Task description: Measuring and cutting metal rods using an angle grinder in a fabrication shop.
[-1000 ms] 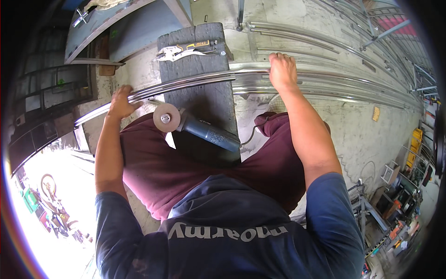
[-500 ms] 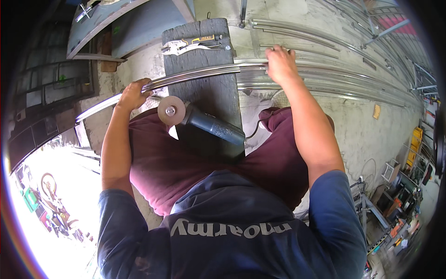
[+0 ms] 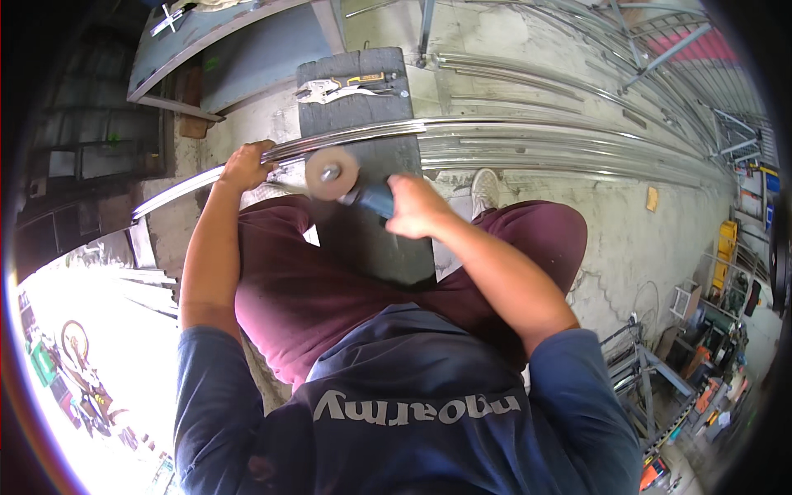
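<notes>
My left hand (image 3: pixel 246 167) is closed round a bundle of shiny metal tubes (image 3: pixel 355 134) that lies across a dark wooden plank (image 3: pixel 309 62). My right hand (image 3: pixel 417 206) grips the blue body of an angle grinder (image 3: pixel 375 200), holding it over the plank between my knees. The grinder's thin brown disc (image 3: pixel 332 172) is just on my side of the tubes, near the left hand; whether it touches them I cannot tell. Locking pliers (image 3: pixel 330 89) lie on the far end of the plank, beyond the tubes.
More long metal tubes (image 3: pixel 511 74) lie on the concrete floor (image 3: pixel 610 214) at the right. A grey metal table (image 3: pixel 264 33) stands at the far left. Metal frames and tools (image 3: pixel 660 379) crowd the right side, and a bicycle (image 3: pixel 74 342) is in bright light at the lower left.
My right hand has let go of the tubes, come back toward me and taken hold of the grinder. The grinder has been lifted and turned, its disc moving right and nearer the tubes.
</notes>
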Tool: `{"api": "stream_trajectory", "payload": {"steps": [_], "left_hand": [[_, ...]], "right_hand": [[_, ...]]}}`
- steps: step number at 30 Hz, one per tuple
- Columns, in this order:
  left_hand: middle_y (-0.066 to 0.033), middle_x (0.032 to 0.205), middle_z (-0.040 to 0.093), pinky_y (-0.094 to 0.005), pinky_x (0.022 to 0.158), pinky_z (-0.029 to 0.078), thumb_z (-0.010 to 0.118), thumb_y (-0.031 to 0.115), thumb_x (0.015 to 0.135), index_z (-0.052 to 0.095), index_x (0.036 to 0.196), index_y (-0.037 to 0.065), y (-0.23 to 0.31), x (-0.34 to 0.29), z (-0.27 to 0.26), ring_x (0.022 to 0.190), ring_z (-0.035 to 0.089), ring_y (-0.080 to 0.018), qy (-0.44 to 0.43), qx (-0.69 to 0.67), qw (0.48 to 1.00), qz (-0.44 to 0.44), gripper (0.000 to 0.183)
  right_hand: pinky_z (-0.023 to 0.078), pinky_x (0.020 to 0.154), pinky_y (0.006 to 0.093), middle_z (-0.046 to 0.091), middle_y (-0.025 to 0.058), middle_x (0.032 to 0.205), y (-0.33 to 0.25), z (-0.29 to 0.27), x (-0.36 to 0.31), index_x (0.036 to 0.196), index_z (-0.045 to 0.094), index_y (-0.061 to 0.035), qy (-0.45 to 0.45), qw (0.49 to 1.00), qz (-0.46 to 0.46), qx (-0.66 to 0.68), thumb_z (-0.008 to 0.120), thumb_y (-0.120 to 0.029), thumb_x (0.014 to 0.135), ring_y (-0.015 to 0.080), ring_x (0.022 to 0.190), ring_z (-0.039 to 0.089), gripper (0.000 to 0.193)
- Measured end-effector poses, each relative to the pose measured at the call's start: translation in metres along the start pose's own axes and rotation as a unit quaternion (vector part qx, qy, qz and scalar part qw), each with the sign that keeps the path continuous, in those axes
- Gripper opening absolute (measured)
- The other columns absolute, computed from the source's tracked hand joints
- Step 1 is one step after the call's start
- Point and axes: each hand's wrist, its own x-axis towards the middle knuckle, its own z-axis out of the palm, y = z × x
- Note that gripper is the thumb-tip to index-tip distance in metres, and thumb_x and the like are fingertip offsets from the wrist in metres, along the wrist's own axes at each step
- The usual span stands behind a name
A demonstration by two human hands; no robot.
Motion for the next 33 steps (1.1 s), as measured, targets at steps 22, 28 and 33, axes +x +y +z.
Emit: {"api": "stream_trajectory", "payload": {"steps": [22, 28, 33], "left_hand": [[-0.0202, 0.143, 0.065, -0.0468, 0.112, 0.048, 0.082, 0.021, 0.087, 0.061, 0.144, 0.006, 0.024, 0.007, -0.004, 0.136, 0.059, -0.0384, -0.054, 0.005, 0.997, -0.057, 0.062], [-0.0127, 0.166, 0.035, -0.0541, 0.125, 0.031, 0.085, 0.039, 0.085, 0.034, 0.163, 0.010, 0.123, 0.006, 0.022, 0.155, 0.031, -0.0373, 0.106, 0.074, 0.985, 0.114, 0.098], [-0.0118, 0.151, 0.049, -0.0515, 0.117, 0.037, 0.083, 0.047, 0.085, 0.047, 0.155, 0.011, 0.202, 0.042, 0.070, 0.138, 0.046, -0.0354, 0.182, 0.009, 0.968, 0.172, 0.087]], "right_hand": [[0.056, 0.087, 0.0490, 0.062, 0.0090, 0.089, 0.187, -0.118, 0.071, 0.095, 0.060, -0.0076, 0.317, 0.485, 0.087, 0.810, 0.074, -0.009, 0.077, 0.0298, 0.084, 0.065, 0.023], [0.054, 0.084, 0.0429, 0.063, 0.0063, 0.086, 0.186, -0.107, 0.079, 0.090, 0.064, -0.0065, 0.340, 0.512, 0.109, 0.782, 0.077, -0.007, 0.073, 0.0243, 0.082, 0.063, 0.022], [0.053, 0.101, 0.0529, 0.063, 0.0146, 0.098, 0.184, -0.106, 0.074, 0.093, 0.057, -0.0054, 0.307, 0.527, 0.089, 0.788, 0.072, -0.008, 0.079, 0.0332, 0.104, 0.067, 0.020]]}}
